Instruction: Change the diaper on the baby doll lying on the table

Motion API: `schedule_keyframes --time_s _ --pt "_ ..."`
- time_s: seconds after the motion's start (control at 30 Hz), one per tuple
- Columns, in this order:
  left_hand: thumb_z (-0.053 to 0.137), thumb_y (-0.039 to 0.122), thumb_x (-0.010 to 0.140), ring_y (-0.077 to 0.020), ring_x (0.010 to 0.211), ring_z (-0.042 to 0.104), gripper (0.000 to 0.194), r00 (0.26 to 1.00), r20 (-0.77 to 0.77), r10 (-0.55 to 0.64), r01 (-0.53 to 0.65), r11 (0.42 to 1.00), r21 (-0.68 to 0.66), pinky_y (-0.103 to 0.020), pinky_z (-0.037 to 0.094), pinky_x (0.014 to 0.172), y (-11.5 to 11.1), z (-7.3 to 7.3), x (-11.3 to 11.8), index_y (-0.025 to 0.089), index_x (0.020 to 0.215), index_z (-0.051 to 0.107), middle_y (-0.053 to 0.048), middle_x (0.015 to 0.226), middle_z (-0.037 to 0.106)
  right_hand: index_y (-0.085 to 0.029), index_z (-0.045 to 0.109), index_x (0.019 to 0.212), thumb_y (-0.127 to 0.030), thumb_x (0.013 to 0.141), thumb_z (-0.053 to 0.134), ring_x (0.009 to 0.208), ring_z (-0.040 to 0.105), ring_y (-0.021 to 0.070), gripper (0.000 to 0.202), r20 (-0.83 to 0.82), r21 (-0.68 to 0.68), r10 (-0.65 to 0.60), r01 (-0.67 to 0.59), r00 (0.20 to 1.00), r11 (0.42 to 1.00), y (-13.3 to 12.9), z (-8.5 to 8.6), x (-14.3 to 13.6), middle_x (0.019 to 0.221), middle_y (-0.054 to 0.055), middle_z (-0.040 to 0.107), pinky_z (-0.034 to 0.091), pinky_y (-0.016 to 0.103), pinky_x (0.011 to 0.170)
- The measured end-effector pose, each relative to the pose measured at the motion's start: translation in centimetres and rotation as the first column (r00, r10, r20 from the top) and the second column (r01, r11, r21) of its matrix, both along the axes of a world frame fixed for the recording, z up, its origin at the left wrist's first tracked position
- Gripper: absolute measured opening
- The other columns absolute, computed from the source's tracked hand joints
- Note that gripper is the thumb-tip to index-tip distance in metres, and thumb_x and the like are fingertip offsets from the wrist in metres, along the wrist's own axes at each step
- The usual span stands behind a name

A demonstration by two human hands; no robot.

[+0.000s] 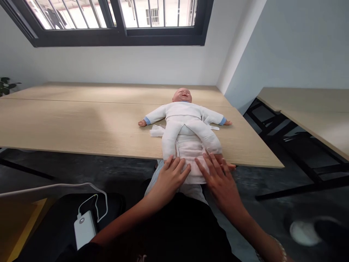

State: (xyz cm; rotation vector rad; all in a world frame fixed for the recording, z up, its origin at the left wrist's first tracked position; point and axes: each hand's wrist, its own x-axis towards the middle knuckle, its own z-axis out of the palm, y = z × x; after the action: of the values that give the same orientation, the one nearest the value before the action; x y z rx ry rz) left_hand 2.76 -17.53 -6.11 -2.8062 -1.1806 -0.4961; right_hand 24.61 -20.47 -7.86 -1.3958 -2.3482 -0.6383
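A baby doll (182, 109) in white clothes with blue cuffs lies on its back at the front edge of the wooden table (114, 127), arms spread. Beneath its hips and between its legs is a white diaper (191, 143), its lower end hanging over the edge. My left hand (173, 176) rests with fingers spread on the diaper's left side, by the doll's lower leg. On the right side, my right hand (219, 178) lies with fingers spread over the diaper edge and the doll's other lower leg. Both hands look flat, gripping nothing.
A second table (311, 105) stands at the right. At the lower left a white power bank (85, 229) with a cable lies on a dark seat (57, 214). A wall and a barred window are behind the table. A plant (7, 86) shows at the far left.
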Motion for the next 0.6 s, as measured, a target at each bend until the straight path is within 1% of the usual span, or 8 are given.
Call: schedule_keyframes --time_s 0.07,0.13,0.23,0.3,0.37,0.4,0.47,0.6 --pt "0.045 0.009 0.098 -0.0291 0.113 0.063 0.029 0.998 -0.018 0.053 -0.052 0.997 0.063 -0.047 0.041 0.108 0.0 0.4 0.2 0.018 0.117 0.064 -0.012 0.119 0.069 -0.018 0.041 0.156 -0.016 0.095 0.056 0.150 0.034 0.0438 0.063 -0.026 0.012 0.027 -0.026 0.999 1.000 0.0 -0.7 -1.2 0.161 0.018 0.040 0.031 0.062 0.117" --pt "0.045 0.013 0.100 -0.0270 0.102 0.065 0.025 0.997 0.038 0.064 -0.066 0.995 0.072 -0.045 0.044 0.100 0.2 1.1 0.2 0.018 0.114 0.065 -0.009 0.111 0.071 -0.015 0.050 0.148 -0.021 0.097 0.057 0.147 0.039 0.0443 0.052 -0.085 0.047 0.058 -0.054 0.995 0.997 0.2 -0.8 -1.7 0.155 0.018 0.049 0.030 0.061 0.117" --pt "0.043 0.016 0.101 -0.0255 0.098 0.064 0.026 0.970 0.231 0.071 -0.075 0.997 0.009 -0.040 0.045 0.089 1.4 2.2 0.0 0.020 0.115 0.065 -0.009 0.108 0.071 -0.014 0.064 0.126 -0.016 0.102 0.048 0.119 0.066 0.0289 0.029 -0.255 0.105 0.131 -0.107 0.958 0.989 1.8 0.5 -1.4 0.124 0.010 0.072 0.033 0.048 0.118" --pt "0.046 0.022 0.102 -0.0262 0.101 0.064 0.023 0.910 0.406 0.087 -0.069 0.996 -0.060 -0.039 0.045 0.089 3.0 2.8 -0.1 0.020 0.115 0.065 -0.009 0.108 0.070 -0.018 0.068 0.111 -0.020 0.104 0.045 0.091 0.071 0.0207 0.024 -0.392 0.114 0.173 -0.139 0.904 0.984 3.8 2.4 -1.0 0.099 0.004 0.077 0.040 0.040 0.112" --pt "0.058 0.032 0.098 -0.0287 0.109 0.062 0.024 0.808 0.574 0.132 -0.071 0.989 -0.129 -0.041 0.043 0.097 5.0 3.0 -0.2 0.019 0.117 0.064 -0.010 0.112 0.069 -0.021 0.071 0.104 -0.029 0.106 0.042 0.086 0.070 0.0210 0.030 -0.477 0.075 0.193 -0.179 0.857 0.981 6.3 4.7 -0.7 0.092 0.004 0.076 0.046 0.037 0.102" --pt "0.065 0.036 0.094 -0.0305 0.115 0.060 0.031 0.752 0.639 0.164 -0.075 0.984 -0.164 -0.043 0.042 0.102 6.2 3.0 -0.3 0.018 0.119 0.063 -0.011 0.116 0.067 -0.021 0.072 0.101 -0.036 0.105 0.043 0.088 0.069 0.0227 0.033 -0.502 0.032 0.171 -0.179 0.848 0.983 7.6 5.9 -0.8 0.092 0.006 0.076 0.049 0.035 0.091" --pt "0.077 0.037 0.083 -0.0336 0.124 0.054 0.049 0.677 0.705 0.213 -0.060 0.970 -0.235 -0.045 0.040 0.109 8.4 2.8 -0.5 0.017 0.125 0.061 -0.013 0.126 0.062 -0.020 0.071 0.093 -0.045 0.103 0.044 0.081 0.065 0.0238 0.038 -0.539 -0.045 0.111 -0.160 0.835 0.986 10.5 8.5 -1.2 0.088 0.008 0.073 0.046 0.032 0.074" --pt "0.080 0.019 0.071 -0.0348 0.132 0.048 0.060 0.707 0.671 0.223 -0.036 0.959 -0.281 -0.050 0.035 0.116 11.0 2.2 -1.2 0.015 0.127 0.058 -0.014 0.133 0.056 -0.016 0.064 0.078 -0.047 0.098 0.053 0.070 0.052 0.0175 0.038 -0.562 -0.208 0.044 -0.192 0.826 0.959 16.6 12.3 -2.6 0.072 0.003 0.061 0.035 0.027 0.069"
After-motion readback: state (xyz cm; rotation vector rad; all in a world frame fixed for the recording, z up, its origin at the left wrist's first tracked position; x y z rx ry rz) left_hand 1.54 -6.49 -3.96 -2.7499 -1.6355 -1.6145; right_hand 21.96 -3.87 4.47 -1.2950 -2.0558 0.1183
